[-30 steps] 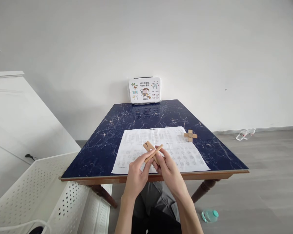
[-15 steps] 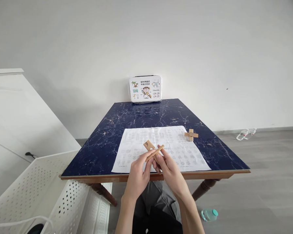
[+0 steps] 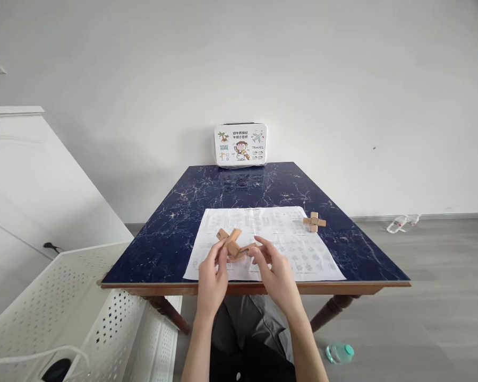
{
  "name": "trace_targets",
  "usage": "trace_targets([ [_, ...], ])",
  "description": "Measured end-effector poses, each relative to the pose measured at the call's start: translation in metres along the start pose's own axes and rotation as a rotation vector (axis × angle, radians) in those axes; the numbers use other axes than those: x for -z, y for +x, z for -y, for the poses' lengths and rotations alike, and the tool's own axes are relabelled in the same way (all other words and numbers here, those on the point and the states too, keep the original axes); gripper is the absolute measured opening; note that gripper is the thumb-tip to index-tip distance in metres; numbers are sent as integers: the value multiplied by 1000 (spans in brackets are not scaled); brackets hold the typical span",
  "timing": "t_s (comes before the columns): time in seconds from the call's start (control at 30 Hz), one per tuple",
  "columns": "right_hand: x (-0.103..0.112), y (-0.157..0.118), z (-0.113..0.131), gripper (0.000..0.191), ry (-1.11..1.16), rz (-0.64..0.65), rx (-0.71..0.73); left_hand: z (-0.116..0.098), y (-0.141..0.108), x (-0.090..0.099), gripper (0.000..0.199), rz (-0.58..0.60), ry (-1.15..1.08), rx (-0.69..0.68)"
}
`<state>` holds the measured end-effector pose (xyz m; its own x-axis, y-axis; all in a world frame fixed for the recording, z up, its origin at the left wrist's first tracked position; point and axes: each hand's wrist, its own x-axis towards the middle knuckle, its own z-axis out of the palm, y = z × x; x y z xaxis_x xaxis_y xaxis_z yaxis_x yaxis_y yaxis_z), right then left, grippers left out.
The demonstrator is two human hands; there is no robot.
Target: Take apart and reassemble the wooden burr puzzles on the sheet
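My left hand is closed on crossed wooden puzzle pieces, and one of them carries a dark mark. In my right hand, thumb and fingers pinch another wooden puzzle piece. Its left end meets the crossed pieces; whether it interlocks with them I cannot tell. Both hands are over the near part of a printed instruction sheet, whose pictures are too faint to read. A cross-shaped wooden puzzle rests at the sheet's right edge.
The blue marbled table stands against the wall. A white cartoon-printed case leans there at the back. White perforated shelving is at the left. On the floor lie a teal-capped bottle and clear bottles.
My hands have moved apart, the left one going leftward with the crossed pieces. The piece formerly lying across both hands' fingertips is now turned, and the right hand pinches a piece at the right.
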<state>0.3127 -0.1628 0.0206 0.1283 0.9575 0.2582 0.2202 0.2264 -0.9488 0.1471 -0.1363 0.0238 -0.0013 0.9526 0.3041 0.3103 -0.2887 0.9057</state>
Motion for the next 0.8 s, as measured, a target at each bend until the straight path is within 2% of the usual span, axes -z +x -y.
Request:
trace_targets([
  [0.1,1,6,-14,40,-242,-92,106,11,4,4,50,-68,-136,86],
  [0.17,0,12,-24,35,-370,-93,190,13,6,5,52,-81,-204,131],
  [0.27,-1,24,-35,36,-486,1,259,9,7,6,50,-102,-228,175],
  [0.37,0,35,-41,32,-526,96,241,8,6,5,48,-106,-291,165],
  [0.57,8,41,-47,12,-515,132,222,9,1,6,47,5,-233,119],
  [0.67,12,38,-45,19,-470,99,199,7,0,7,47,55,-131,80],
  [0.8,22,31,-32,36,-169,11,48,2,-2,6,45,94,12,28],
])
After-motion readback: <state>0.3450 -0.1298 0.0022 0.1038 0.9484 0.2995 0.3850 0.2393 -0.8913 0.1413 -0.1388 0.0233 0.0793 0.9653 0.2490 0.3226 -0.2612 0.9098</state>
